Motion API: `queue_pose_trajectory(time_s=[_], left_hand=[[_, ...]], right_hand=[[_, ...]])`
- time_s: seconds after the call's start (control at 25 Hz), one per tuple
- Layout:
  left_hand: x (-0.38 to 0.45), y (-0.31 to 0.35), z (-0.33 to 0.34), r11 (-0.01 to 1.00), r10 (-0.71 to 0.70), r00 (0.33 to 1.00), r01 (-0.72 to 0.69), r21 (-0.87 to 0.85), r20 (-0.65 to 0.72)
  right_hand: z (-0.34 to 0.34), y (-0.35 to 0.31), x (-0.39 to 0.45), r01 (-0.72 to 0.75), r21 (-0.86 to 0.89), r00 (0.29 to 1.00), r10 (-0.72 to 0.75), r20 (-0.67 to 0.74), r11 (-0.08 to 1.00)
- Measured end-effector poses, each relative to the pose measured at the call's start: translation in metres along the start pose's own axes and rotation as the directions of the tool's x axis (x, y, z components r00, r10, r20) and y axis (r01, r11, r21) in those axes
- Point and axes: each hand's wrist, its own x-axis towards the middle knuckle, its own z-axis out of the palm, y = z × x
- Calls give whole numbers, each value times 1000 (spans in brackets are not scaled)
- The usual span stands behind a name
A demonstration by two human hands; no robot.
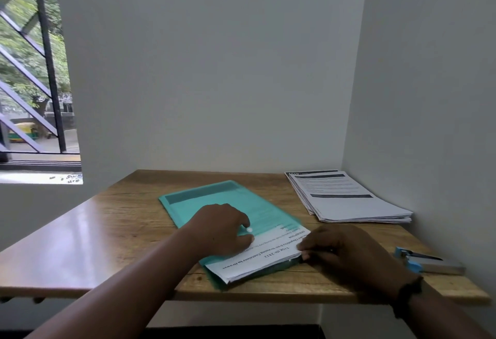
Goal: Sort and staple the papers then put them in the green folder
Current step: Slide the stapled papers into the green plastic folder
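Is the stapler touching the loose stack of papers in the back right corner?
Apart. The head view shows bare wooden table between the stapler, near the right front edge, and the stack of papers farther back.

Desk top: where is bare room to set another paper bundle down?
Left part of the desk, between the green folder and the window-side edge, is bare. A narrower strip lies behind the folder. The right is crowded: paper stack, stapler, right hand.
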Motion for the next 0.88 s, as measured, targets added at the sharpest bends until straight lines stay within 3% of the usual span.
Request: queue_pose_trajectory(time_s=[0.16,0.32,0.52,0.68,0.76,0.88], left_hand=[[6,3,-2,996,45,998,-42,76,-38],[11,2,-2,994,58,994,-50,99,-87],[14,-2,0,994,69,993,-61,87,-93],[17,-12,5,999,-17,995,20,28,-94],[20,-13,4,996,-70,997,69,-55,-21],[35,-9,-3,993,-64,996,69,-94,55]], right_hand=[[-7,-4,17,-120,155,992,125,-22,980],[0,-12,32,-21,-103,998,26,52,994],[18,-26,61,-112,-308,993,120,8,945],[25,-25,78,-221,-224,972,233,28,949],[13,-5,83,-328,-190,944,325,-49,925],[-5,35,84,-454,-317,889,450,-89,833]])
